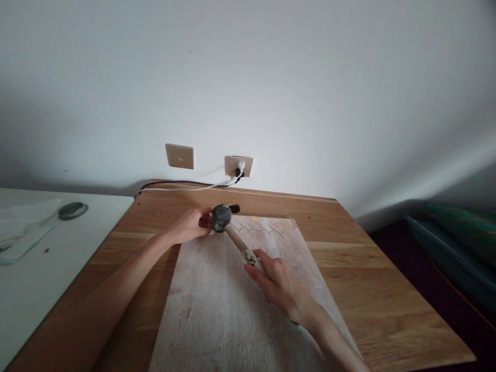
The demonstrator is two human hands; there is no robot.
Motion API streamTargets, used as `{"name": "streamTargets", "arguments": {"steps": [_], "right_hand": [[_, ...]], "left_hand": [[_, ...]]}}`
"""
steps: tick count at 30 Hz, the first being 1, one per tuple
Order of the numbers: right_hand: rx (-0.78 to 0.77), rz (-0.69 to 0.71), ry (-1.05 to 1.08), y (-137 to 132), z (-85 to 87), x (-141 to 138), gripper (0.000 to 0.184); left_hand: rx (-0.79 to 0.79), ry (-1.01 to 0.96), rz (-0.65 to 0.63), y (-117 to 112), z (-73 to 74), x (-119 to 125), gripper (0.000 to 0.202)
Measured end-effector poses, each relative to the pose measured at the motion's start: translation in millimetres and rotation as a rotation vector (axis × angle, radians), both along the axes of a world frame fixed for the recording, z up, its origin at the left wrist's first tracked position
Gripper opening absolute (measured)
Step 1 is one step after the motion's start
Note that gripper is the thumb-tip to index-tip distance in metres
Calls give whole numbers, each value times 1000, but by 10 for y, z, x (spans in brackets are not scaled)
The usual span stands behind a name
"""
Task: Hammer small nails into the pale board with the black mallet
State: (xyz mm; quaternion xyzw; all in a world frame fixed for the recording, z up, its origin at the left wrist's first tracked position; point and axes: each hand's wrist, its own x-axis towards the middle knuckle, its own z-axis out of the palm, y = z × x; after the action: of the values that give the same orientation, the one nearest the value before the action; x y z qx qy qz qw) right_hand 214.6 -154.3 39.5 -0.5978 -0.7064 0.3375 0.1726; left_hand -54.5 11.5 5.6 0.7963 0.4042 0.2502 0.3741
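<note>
My right hand (279, 283) is wrapped round the worn, paint-spotted wooden handle of a mallet (221, 218) with a dark rounded head. The head hangs over the far left corner of a whitewashed wooden board (217, 294). Right beside it, my left hand (197, 225) is closed at the board's far edge, its fingertips partly hidden behind the mallet head. Whatever those fingers pinch cannot be made out. Several thin nails (260, 231) stand in a row along the board's far end, to the right of the mallet head.
The board lies on a wooden tabletop (349, 289) with a dark cable hole (234, 208). Behind, white and black cables (186, 186) run to a wall socket (239, 167). On the left, a white table (34, 289) bears a roll of tape (73, 211). Cushions (457, 253) lie at right.
</note>
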Motion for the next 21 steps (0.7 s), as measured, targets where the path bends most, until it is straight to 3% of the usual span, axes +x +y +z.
{"name": "streamTargets", "arguments": {"steps": [6, 21], "right_hand": [[63, -9, -72, -33, 5, -4, 34], [101, 7, -57, -19, -65, 28, 31]], "left_hand": [[-15, -60, -6, 41, -102, -26, 48], [-28, -72, 7, 49, -97, -36, 50]]}}
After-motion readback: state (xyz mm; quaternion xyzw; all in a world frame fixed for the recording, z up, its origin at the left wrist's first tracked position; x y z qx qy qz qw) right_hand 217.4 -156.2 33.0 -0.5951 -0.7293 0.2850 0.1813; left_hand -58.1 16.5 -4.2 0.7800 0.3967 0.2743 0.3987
